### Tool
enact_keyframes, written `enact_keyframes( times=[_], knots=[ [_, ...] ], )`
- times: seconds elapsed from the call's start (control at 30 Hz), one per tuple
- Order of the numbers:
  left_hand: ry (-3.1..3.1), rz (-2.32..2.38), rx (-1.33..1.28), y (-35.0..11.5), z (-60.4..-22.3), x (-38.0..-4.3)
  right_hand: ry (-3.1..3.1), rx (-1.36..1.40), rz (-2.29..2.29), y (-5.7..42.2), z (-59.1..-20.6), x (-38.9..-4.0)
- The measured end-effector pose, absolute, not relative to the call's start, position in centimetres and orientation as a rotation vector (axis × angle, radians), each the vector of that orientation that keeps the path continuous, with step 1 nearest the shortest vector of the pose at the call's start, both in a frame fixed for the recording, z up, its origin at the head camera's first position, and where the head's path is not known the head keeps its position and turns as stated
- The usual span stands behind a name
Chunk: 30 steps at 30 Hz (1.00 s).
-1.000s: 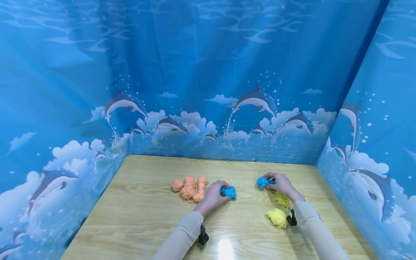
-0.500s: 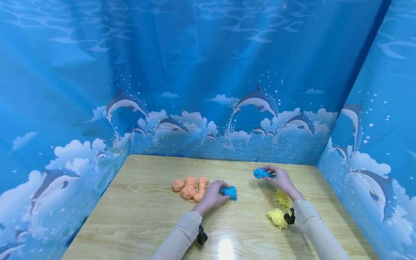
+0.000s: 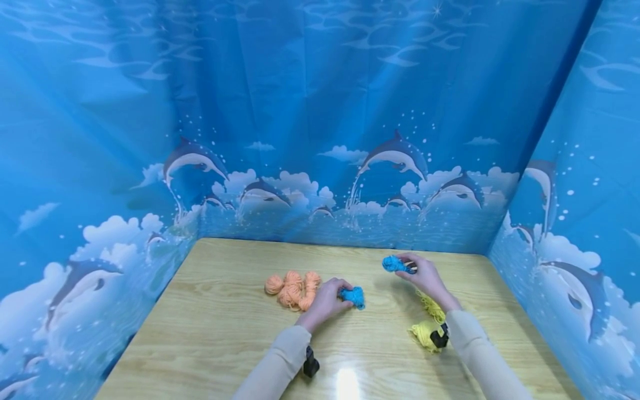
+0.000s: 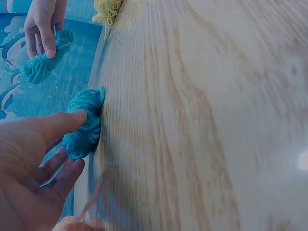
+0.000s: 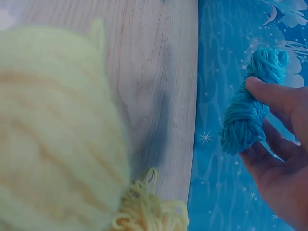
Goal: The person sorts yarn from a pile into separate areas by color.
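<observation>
My left hand holds a blue yarn skein that lies on the table, thumb on one side and fingers on the other, as the left wrist view shows. Above the tabletop, my right hand grips a second blue yarn skein round its middle between thumb and fingers. Several orange yarn bundles lie grouped just left of my left hand. Beneath and near my right forearm lie two yellow yarn bundles: a rounder one, partly hidden by the wrist camera, and a looser one behind it.
The wooden table reaches back to a blue dolphin-print curtain, which also closes off both sides. A black wrist camera hangs at my left cuff, another at my right.
My right hand has lifted its blue yarn skein off the table and carried it left and a little farther back. My left hand stays in place on its skein.
</observation>
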<state>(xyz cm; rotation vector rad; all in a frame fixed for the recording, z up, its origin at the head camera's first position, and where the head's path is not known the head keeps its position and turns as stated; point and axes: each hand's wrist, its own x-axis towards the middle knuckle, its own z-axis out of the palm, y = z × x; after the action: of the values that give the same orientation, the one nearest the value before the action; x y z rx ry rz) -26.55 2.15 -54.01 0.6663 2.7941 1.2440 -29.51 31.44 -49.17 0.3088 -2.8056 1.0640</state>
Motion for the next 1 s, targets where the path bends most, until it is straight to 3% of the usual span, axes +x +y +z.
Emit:
enact_keyframes(
  times=[0.67, 1.0],
  knots=[
    [2.791, 1.242, 0.618, 2.5, -54.0, -26.6, -2.898, 0.242, 1.178, 28.0, -51.0, -28.5],
    [2.814, 1.233, 0.643, 2.8, -54.1, -26.8, -2.957, 0.071, 1.122, 25.5, -51.1, -27.7]
  ],
)
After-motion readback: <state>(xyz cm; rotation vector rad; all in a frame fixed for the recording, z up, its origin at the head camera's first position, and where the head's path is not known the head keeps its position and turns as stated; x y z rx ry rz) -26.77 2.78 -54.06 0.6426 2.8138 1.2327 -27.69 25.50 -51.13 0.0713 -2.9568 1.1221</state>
